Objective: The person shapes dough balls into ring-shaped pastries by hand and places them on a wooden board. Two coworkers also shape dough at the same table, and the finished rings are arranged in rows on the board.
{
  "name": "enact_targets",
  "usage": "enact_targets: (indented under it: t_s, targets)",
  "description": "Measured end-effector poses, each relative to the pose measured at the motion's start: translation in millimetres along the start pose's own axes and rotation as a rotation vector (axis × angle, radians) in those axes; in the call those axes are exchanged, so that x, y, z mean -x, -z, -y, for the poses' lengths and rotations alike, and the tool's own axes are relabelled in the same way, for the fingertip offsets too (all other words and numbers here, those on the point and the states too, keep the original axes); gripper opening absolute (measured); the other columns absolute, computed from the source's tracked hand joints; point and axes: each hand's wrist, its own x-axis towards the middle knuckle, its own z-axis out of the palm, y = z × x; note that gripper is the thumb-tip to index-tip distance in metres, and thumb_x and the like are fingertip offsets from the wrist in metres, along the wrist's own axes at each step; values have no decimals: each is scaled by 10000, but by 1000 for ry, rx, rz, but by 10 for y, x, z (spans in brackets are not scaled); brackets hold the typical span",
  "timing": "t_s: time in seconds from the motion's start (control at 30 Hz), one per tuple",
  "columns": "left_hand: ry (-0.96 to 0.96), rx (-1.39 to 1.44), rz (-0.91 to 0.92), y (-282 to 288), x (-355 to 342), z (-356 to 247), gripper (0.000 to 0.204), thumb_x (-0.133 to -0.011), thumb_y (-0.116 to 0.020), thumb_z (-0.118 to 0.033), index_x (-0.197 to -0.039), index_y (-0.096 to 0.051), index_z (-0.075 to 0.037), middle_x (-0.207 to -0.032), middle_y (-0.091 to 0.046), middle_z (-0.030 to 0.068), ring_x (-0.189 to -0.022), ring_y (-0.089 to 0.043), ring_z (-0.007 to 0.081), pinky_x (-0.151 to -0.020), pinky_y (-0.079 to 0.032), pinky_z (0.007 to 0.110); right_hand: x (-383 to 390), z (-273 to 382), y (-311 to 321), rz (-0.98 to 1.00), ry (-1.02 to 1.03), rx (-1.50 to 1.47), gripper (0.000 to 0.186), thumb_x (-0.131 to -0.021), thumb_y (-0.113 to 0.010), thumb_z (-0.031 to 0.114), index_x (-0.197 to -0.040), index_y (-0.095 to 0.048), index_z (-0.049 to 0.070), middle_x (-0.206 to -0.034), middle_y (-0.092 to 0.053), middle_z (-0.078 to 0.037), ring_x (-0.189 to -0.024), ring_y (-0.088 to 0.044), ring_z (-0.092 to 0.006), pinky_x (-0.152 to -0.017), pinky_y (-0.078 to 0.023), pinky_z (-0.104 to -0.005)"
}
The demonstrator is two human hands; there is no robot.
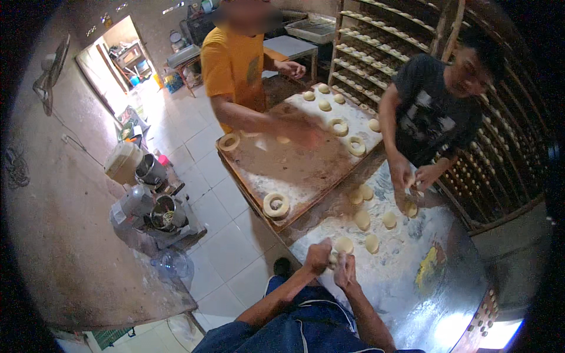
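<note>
My left hand [318,257] and my right hand [345,273] are close together over the near edge of a floured metal table [406,276]. Both are closed on a small pale piece of dough [333,258], mostly hidden by the fingers. Just beyond them lies a round dough ball [344,245]. Another dough ball [371,243] rests to its right, and several more are scattered farther up the table. A yellow smear [430,265] marks the tabletop to the right of my hands.
Across the table a person in a dark shirt [432,112] handles dough. A person in an orange shirt [235,65] reaches over a floured wooden board [259,170] holding dough rings [276,205]. Racks of dough [382,41] stand behind; mixers [165,213] are at left.
</note>
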Motion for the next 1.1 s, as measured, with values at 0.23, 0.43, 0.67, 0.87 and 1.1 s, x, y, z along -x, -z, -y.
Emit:
enact_targets:
  t_s: [0.23,0.43,0.67,0.87,1.1]
  targets:
    - [504,450,-208,1192,-94,333,395,-1015,-376,-304,-749,-495,-37,-636,-476,54,-560,-469,216,-537,-376,318,-524,807,-853,360,111,157,460,-966,-380,344,-808,-660,14,-710,-622,-222,-654,-599,-410,-597,-454,-474]
    - [662,303,-129,1809,-45,335,356,-1017,-381,-258,-746,-445,-37,-618,-432,111,-560,-480,281,-544,-395,381,-627,902,-1390,437,195,175,361,-945,-442,291,-822,-659,30,-750,-639,-204,-677,-610,-408,-650,-499,-477]
    - [483,25,-69,1877,-64,836,363,-1009,-375,-275,-740,-457,-44,-632,-454,82,-598,-511,252,-572,-427,393,-762,409,-1767,389,-67,-381,331,-961,-476,279,-921,-627,-12,-846,-649,-123,-676,-607,-263,-640,-512,-389]
    - [774,663,-368,2460,-1131,1259,315,-960,-439,-286,-844,-566,-21,-775,-611,71,-702,-613,167,-596,-487,335,-1824,1356,-1713,379,-6,-109,398,-780,-753,271,-967,-607,-48,-837,-653,-65,-750,-618,-182,-697,-494,-333]
    - [300,-243,-129,2102,-1351,2214,294,-798,-718,-268,-948,-628,-31,-904,-608,197,-844,-580,348,-783,-449,470,-1593,932,-1067,-12,115,484,642,-749,-751,279,-1236,-490,-49,-1020,-620,-204,-857,-643,-301,-764,-518,-403]
